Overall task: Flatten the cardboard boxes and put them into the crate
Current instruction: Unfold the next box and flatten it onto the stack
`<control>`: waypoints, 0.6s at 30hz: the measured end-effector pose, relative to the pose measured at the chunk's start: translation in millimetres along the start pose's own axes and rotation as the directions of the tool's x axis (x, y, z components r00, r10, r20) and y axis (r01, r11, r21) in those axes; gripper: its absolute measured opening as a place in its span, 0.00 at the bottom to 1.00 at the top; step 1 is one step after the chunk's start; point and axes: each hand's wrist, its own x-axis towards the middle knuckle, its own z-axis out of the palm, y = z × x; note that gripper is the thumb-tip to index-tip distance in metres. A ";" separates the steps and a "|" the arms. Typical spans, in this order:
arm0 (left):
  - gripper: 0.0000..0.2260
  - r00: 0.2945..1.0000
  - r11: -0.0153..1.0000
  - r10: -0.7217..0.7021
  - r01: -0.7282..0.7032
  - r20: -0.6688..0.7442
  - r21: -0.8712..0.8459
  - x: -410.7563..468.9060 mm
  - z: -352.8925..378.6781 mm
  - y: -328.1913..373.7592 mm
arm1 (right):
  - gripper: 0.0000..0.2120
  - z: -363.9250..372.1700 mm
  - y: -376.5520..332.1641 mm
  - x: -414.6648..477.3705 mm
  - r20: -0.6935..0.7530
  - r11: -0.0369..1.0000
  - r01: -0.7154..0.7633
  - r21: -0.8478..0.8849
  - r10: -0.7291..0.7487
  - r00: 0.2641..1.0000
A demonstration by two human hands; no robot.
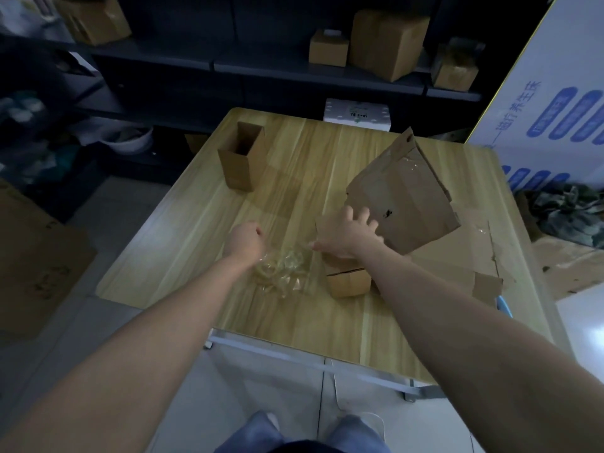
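Your right hand (346,233) lies open on the big box (405,204). Your left hand (245,240) is curled up beside the tape (281,271); I cannot tell if it holds any.

A light wood-grain table (294,152) was seen at centre, w/ a crumpled wad of clear tape (281,269) left on it nr the front edge. Dark shelving (261,70) was set behind the table, across most of the bkgd. A white foam box (358,114) was placed just behind the table's far edge. A white board w/ blue print (555,103) was stood at right, and camo fabric (568,210) was heaped below it. Pale floor tiles (268,371) were seen under the table.
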 end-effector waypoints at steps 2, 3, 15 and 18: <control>0.07 1.000 0.997 0.012 -0.013 -0.005 -0.079 -2.8 -0.1 4.1 | 0.57 6.6 0.0 1.6 0.042 1.000 -0.026 0.018 0.025 0.999; 0.06 0.997 0.991 0.042 -0.033 0.062 -0.126 -6.2 0.7 8.7 | 0.56 6.8 0.9 0.5 0.050 0.997 -0.043 0.058 0.040 0.998; 0.22 0.920 0.809 0.387 -0.369 -0.058 -0.458 -27.4 -26.4 79.3 | 0.20 -81.6 7.1 -11.0 0.355 0.358 -0.371 0.857 0.112 0.928; 0.17 0.878 0.787 0.449 -0.476 -0.165 -0.392 -25.6 -36.2 85.5 | 0.20 -90.3 8.9 -21.0 0.389 0.294 -0.391 0.872 0.068 0.919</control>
